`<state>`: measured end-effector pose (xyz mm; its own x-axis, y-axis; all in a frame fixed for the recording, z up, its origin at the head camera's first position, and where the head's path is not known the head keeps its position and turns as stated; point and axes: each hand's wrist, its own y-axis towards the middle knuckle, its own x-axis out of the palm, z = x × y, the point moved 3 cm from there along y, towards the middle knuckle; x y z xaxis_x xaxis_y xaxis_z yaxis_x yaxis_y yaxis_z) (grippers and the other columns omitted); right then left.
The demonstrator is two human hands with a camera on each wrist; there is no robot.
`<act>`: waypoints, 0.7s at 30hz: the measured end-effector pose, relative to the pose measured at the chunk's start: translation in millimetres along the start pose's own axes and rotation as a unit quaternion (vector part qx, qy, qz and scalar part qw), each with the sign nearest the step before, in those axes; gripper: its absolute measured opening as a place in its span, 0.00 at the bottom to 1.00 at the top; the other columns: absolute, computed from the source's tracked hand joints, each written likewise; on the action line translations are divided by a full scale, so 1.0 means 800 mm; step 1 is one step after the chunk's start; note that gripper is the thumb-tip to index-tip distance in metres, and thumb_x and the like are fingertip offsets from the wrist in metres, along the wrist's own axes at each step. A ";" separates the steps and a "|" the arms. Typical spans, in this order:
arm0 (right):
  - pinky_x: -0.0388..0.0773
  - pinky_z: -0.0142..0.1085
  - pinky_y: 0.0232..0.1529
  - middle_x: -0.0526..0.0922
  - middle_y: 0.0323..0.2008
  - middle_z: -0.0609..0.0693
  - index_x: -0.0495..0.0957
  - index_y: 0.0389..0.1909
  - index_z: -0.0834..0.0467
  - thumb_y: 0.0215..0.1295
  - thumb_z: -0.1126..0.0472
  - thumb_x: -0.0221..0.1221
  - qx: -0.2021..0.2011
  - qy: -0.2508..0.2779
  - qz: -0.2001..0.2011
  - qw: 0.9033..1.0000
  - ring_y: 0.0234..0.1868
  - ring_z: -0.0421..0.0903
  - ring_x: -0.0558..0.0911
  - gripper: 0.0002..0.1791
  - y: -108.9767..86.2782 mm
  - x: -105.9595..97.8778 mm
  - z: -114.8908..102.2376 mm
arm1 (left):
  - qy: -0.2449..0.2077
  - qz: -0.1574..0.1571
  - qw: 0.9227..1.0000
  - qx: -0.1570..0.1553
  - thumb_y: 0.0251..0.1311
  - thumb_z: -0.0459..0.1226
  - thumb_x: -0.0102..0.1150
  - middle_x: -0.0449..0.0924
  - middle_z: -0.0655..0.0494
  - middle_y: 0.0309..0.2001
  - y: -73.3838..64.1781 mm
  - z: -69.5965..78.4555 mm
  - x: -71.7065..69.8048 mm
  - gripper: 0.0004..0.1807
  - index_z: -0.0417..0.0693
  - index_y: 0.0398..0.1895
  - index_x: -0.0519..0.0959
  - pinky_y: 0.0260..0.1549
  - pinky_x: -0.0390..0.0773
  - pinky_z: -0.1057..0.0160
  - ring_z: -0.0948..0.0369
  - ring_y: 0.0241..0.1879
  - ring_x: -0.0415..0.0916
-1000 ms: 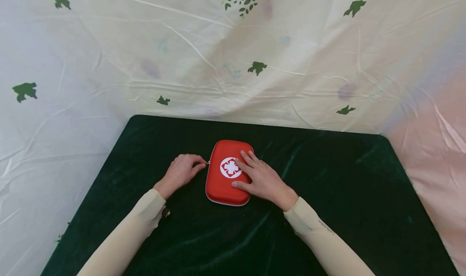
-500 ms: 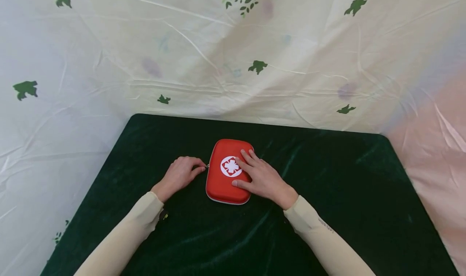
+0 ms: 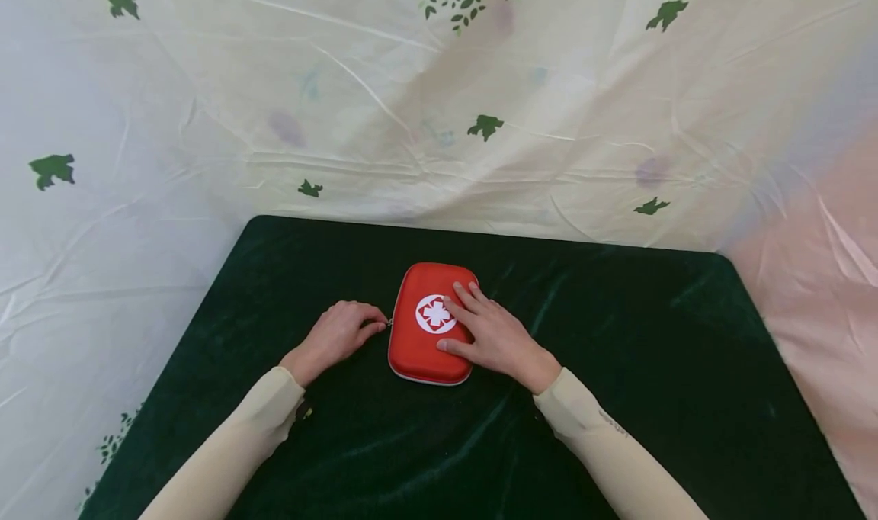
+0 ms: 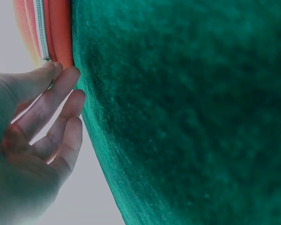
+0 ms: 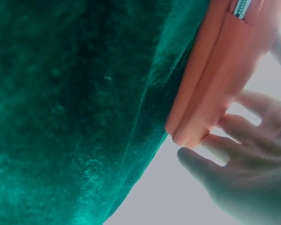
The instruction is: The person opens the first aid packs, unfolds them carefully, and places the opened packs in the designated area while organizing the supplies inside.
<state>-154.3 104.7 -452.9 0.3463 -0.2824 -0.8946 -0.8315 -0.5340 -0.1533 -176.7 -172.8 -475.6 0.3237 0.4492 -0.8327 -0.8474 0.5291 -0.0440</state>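
Note:
A red zippered first-aid case [image 3: 425, 356] with a white round emblem lies flat on the dark green cloth. At its left side my left hand [image 3: 338, 332] pinches the small zipper pull [image 3: 389, 322] between thumb and index finger. In the left wrist view the zipper's silver teeth [image 4: 41, 28] run up from the pinching fingertips, and the other fingers are loosely bent. My right hand [image 3: 497, 338] rests on the right part of the case with fingers spread, covering the emblem's edge. The right wrist view shows the case's red side [image 5: 210, 75] with those fingers against it.
A green velvet cloth [image 3: 617, 337] covers the table, whose far edge runs behind the case. Pale fabric [image 3: 384, 108] with green leaf and bird prints hangs behind and at both sides. A small dark and yellow item [image 3: 306, 412] shows by the left cuff.
My left hand has slid a little toward me along the case's left side, the zipper pull moving with it. The right hand and the case have stayed in place.

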 end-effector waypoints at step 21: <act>0.59 0.58 0.75 0.52 0.82 0.54 0.59 0.81 0.51 0.68 0.36 0.62 -0.005 0.000 0.003 1.000 0.82 0.60 0.50 0.46 0.001 0.001 -0.001 | 0.002 -0.012 0.999 0.052 0.69 0.43 0.67 0.88 0.59 0.43 -0.018 -0.009 0.010 0.11 0.52 0.50 0.87 0.44 0.83 0.50 0.63 0.38 0.81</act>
<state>-154.2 103.6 -453.6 0.3404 -0.2854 -0.8959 -0.8298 -0.5392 -0.1435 -164.8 -182.0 -485.8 0.3418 0.4321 -0.8346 -0.7908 0.6120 -0.0070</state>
